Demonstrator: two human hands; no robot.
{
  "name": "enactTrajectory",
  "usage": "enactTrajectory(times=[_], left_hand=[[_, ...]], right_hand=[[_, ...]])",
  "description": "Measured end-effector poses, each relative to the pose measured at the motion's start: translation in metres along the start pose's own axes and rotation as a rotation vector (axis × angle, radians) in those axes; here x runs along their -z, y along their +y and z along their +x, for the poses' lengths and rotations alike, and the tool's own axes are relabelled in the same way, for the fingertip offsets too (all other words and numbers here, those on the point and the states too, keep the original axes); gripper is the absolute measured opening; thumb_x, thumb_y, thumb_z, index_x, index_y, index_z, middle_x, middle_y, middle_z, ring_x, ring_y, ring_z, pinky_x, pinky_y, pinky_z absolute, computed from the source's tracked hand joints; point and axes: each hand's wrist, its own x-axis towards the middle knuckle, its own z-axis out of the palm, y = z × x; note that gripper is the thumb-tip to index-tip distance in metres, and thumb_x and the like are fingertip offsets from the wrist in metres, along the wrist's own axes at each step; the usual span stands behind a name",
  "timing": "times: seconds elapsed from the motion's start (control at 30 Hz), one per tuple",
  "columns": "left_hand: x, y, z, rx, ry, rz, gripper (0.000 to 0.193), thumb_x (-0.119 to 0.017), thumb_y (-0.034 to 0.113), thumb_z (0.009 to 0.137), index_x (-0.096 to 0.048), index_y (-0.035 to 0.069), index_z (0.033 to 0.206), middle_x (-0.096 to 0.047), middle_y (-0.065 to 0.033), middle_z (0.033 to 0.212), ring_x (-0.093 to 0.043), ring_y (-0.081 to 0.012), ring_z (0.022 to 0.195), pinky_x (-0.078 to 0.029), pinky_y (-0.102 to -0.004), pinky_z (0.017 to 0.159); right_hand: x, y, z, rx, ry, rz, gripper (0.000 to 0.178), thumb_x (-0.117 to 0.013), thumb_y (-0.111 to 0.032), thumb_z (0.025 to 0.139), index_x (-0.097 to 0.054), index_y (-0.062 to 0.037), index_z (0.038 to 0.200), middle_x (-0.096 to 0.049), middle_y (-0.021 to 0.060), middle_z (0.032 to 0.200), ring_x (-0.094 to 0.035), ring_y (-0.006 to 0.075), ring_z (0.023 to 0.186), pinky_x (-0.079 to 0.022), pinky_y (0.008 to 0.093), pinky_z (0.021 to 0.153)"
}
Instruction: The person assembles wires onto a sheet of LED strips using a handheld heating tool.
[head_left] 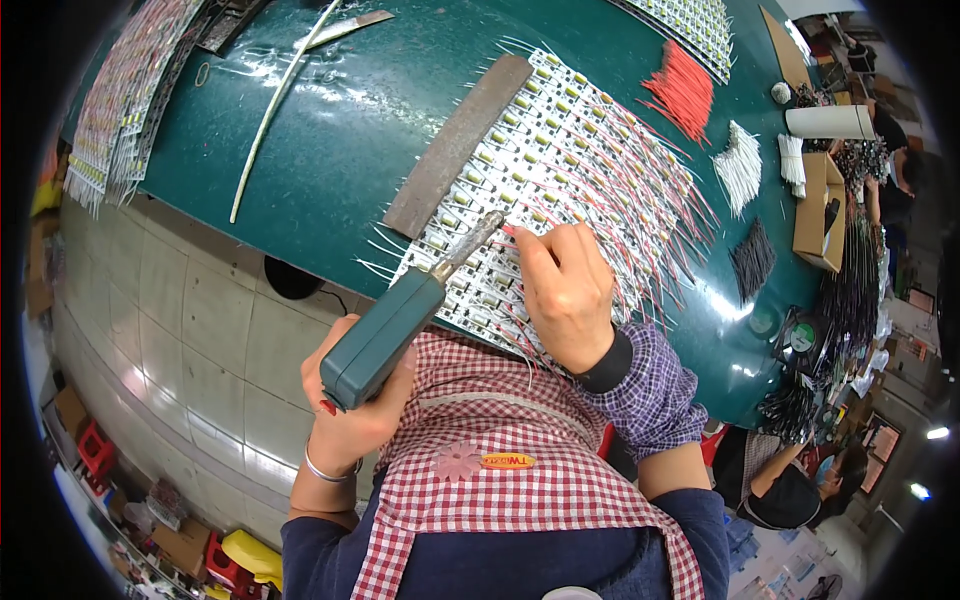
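Observation:
My left hand (372, 418) is wrapped round the green handle of a soldering gun (385, 340), whose metal tip points up and right onto a white circuit board panel (545, 130). The panel carries rows of small components, with red and white wires sticking out on its right side. My right hand (572, 295) is closed in a pinch over the panel, holding a thin red wire (510, 231) close beside the tip. Whether the tip touches the wire cannot be made out. A flat brown metal bar (460, 145) lies along the panel's left edge.
Bundles of red wires (682, 92), white wires (738, 168) and black wires (752, 258) lie on the green table (330, 150) to the right. More wired panels (130, 110) are stacked at far left. An open cardboard box (820, 212) stands at the right edge; a person (790, 480) sits nearby.

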Motion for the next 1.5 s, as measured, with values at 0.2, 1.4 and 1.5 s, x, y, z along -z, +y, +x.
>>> enactTrajectory(times=[0.2,1.4,1.5], left_hand=[[0.005,0.0,-0.002,-0.064,-0.024,0.084,0.017,-0.073,-0.008,0.074,-0.069,-0.005,0.091,-0.067,-0.0135,0.086,-0.064,-0.0202,0.066,-0.05,-0.0286,0.06],[0.01,-0.003,-0.018,0.062,-0.035,-0.03,0.018,-0.073,-0.007,0.077,-0.067,-0.005,0.094,-0.067,-0.0094,0.086,-0.064,-0.0136,0.071,-0.05,-0.0262,0.063],[0.009,-0.002,-0.017,0.087,-0.032,-0.035,0.018,-0.073,-0.006,0.078,-0.067,-0.004,0.094,-0.067,-0.0085,0.084,-0.063,-0.013,0.07,-0.05,-0.0262,0.063]], right_hand=[[0.001,0.0,-0.001,0.001,0.0,0.001,0.03,-0.066,0.002,0.075,-0.067,0.0049,0.105,-0.049,0.0101,0.081,-0.053,0.0249,0.077,-0.046,0.0344,0.06],[0.001,-0.011,-0.011,0.006,0.019,0.091,0.03,-0.066,0.004,0.074,-0.069,0.0039,0.104,-0.052,0.0095,0.082,-0.053,0.0256,0.077,-0.047,0.0355,0.065],[-0.001,-0.011,-0.01,0.015,0.021,0.082,0.03,-0.066,0.004,0.074,-0.069,0.0037,0.104,-0.052,0.0096,0.082,-0.053,0.0259,0.078,-0.047,0.0354,0.065]])
